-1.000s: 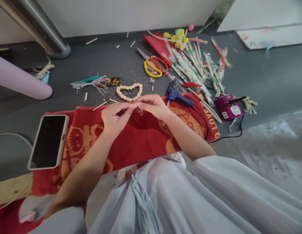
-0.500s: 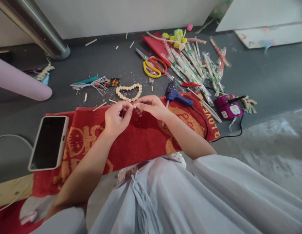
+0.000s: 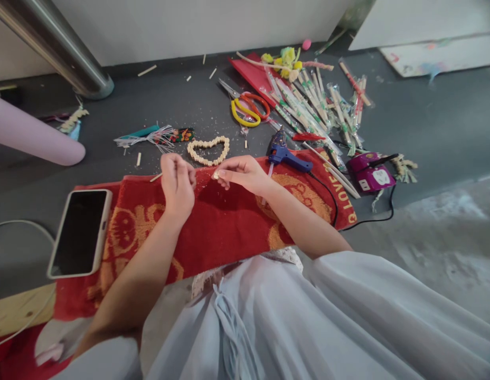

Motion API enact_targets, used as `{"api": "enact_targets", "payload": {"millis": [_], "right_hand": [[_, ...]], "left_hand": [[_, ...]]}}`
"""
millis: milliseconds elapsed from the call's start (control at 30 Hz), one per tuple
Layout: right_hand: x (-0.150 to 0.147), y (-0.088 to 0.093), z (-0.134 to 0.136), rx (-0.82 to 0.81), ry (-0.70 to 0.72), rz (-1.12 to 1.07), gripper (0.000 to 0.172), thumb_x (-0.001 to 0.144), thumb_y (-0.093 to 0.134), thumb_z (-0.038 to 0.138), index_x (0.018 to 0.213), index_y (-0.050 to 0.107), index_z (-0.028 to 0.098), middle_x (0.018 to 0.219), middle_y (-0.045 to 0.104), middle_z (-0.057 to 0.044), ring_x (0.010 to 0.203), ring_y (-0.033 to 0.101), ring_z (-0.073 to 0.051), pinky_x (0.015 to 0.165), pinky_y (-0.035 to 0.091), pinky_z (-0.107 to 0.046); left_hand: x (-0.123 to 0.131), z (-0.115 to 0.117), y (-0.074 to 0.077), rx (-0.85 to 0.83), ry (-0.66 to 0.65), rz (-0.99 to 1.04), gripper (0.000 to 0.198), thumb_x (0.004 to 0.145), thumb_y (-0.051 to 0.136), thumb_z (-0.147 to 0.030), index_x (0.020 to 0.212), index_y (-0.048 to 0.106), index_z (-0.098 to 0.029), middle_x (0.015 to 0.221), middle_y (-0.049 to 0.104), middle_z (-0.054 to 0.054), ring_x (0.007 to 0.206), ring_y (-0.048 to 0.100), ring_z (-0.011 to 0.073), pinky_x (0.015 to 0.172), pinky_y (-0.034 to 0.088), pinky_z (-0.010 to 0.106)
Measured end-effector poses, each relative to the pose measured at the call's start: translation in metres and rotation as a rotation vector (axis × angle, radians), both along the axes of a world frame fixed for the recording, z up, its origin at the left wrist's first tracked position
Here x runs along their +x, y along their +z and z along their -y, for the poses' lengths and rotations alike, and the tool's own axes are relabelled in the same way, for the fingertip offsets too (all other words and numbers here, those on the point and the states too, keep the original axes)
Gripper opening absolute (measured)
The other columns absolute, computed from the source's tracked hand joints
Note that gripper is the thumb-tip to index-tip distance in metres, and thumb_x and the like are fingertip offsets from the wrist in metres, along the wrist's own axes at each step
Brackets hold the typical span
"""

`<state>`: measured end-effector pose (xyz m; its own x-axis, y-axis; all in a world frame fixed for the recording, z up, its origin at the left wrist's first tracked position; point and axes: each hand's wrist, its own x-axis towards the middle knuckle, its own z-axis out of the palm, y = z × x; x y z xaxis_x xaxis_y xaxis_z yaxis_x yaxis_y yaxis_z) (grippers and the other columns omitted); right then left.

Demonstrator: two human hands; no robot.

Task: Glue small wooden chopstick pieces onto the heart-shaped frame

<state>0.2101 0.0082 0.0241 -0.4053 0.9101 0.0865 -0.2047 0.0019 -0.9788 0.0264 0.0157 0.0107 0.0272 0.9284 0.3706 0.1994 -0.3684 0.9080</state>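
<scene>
A small pale piece (image 3: 216, 175), perhaps cut wood, is pinched between the thumb and forefinger of my right hand (image 3: 241, 174), over the red towel. To its left, apart from it, my left hand (image 3: 178, 184) is raised with its fingers curled together; whatever they may hold is hidden. Just beyond both hands, a heart-shaped ring of small pale pieces (image 3: 208, 151) lies on the dark table. A short wooden stick (image 3: 156, 177) rests by the towel's edge near my left hand. A blue hot glue gun (image 3: 289, 158) lies on the towel to the right.
Scissors with yellow and orange handles (image 3: 247, 110) lie beyond the heart. Many wrapped chopsticks (image 3: 304, 105) spread at the back right. A phone (image 3: 79, 232) sits at the left on the red towel (image 3: 225, 227). A purple box (image 3: 371, 173) with a black cord stands at the right.
My left hand has drawn away to the left from my right hand and turned, its fingers now curled. My right hand stays nearly in place, still pinching the small pale piece.
</scene>
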Motion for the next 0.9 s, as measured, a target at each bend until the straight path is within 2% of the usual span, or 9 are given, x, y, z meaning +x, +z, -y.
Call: {"api": "enact_targets", "payload": {"millis": [100, 200, 333, 433, 500, 567, 667, 800, 900], "right_hand": [[0.000, -0.002, -0.001, 0.012, 0.011, 0.002, 0.041, 0.077, 0.076, 0.053, 0.083, 0.072, 0.012, 0.064, 0.065, 0.002, 0.057, 0.056, -0.005, 0.055, 0.050, -0.018], [-0.001, -0.002, -0.001, 0.019, 0.019, 0.006, 0.041, 0.078, 0.076, 0.053, 0.083, 0.072, 0.012, 0.064, 0.064, 0.001, 0.057, 0.056, -0.005, 0.054, 0.050, -0.018], [-0.001, -0.003, -0.001, 0.022, 0.011, 0.023, 0.043, 0.077, 0.076, 0.053, 0.083, 0.073, 0.010, 0.066, 0.064, 0.000, 0.059, 0.056, -0.006, 0.055, 0.051, -0.019], [0.000, -0.004, -0.001, 0.044, -0.014, 0.068, 0.043, 0.078, 0.075, 0.053, 0.086, 0.072, 0.011, 0.072, 0.067, -0.001, 0.059, 0.058, -0.006, 0.056, 0.051, -0.019], [0.000, -0.003, -0.001, 0.067, -0.044, 0.096, 0.041, 0.078, 0.076, 0.051, 0.089, 0.072, 0.012, 0.077, 0.068, -0.001, 0.058, 0.057, -0.005, 0.056, 0.051, -0.020], [0.000, -0.003, -0.001, 0.105, -0.088, 0.107, 0.040, 0.077, 0.078, 0.050, 0.089, 0.072, 0.013, 0.079, 0.068, -0.001, 0.060, 0.056, -0.005, 0.059, 0.051, -0.020], [-0.002, -0.002, 0.001, 0.203, -0.169, 0.111, 0.040, 0.077, 0.077, 0.050, 0.090, 0.072, 0.013, 0.084, 0.068, -0.003, 0.070, 0.060, -0.008, 0.063, 0.051, -0.020], [-0.002, 0.000, 0.004, 0.359, -0.263, 0.175, 0.035, 0.081, 0.074, 0.049, 0.090, 0.073, 0.015, 0.089, 0.068, -0.004, 0.077, 0.062, -0.010, 0.065, 0.052, -0.020], [0.000, 0.001, 0.004, 0.492, -0.296, 0.230, 0.029, 0.086, 0.071, 0.045, 0.091, 0.073, 0.016, 0.088, 0.070, -0.003, 0.077, 0.063, -0.010, 0.068, 0.052, -0.021]], "left_hand": [[-0.003, -0.009, -0.002, -0.082, 0.127, 0.189, 0.043, 0.096, 0.040, -0.068, 0.084, 0.033, -0.028, 0.055, 0.033, -0.008, 0.037, 0.029, 0.0058, 0.036, 0.017, 0.026], [-0.009, -0.020, -0.005, -0.200, 0.216, 0.275, 0.052, 0.091, 0.046, -0.074, 0.079, 0.031, -0.025, 0.052, 0.027, -0.010, 0.034, 0.022, 0.0015, 0.034, 0.010, 0.024], [-0.017, -0.029, -0.010, -0.268, 0.300, 0.334, 0.057, 0.087, 0.058, -0.069, 0.074, 0.027, -0.023, 0.048, 0.018, -0.012, 0.033, 0.015, -0.0011, 0.035, 0.007, 0.023], [-0.015, -0.027, -0.009, -0.262, 0.332, 0.362, 0.061, 0.087, 0.060, -0.068, 0.068, 0.023, -0.023, 0.046, 0.018, -0.011, 0.033, 0.015, 0.0001, 0.034, 0.006, 0.023], [-0.011, -0.024, -0.006, -0.259, 0.310, 0.363, 0.054, 0.085, 0.061, -0.067, 0.071, 0.032, -0.024, 0.046, 0.023, -0.011, 0.034, 0.016, 0.0015, 0.033, 0.007, 0.024], [-0.006, -0.019, -0.002, -0.245, 0.258, 0.367, 0.043, 0.080, 0.070, -0.060, 0.085, 0.043, -0.027, 0.050, 0.031, -0.012, 0.035, 0.016, 0.0024, 0.033, 0.008, 0.024], [0.001, -0.012, 0.001, -0.233, 0.130, 0.334, 0.042, 0.076, 0.076, -0.047, 0.102, 0.047, -0.030, 0.056, 0.036, -0.012, 0.036, 0.016, 0.0028, 0.033, 0.010, 0.024], [0.005, -0.002, 0.005, -0.171, -0.026, 0.253, 0.027, 0.083, 0.071, -0.042, 0.099, 0.057, -0.027, 0.052, 0.034, -0.011, 0.035, 0.021, 0.0043, 0.033, 0.016, 0.023], [0.007, 0.006, 0.010, 0.042, -0.062, 0.104, 0.020, 0.085, 0.068, -0.041, 0.095, 0.065, -0.023, 0.054, 0.045, -0.008, 0.040, 0.034, 0.0048, 0.038, 0.026, 0.020]]}}
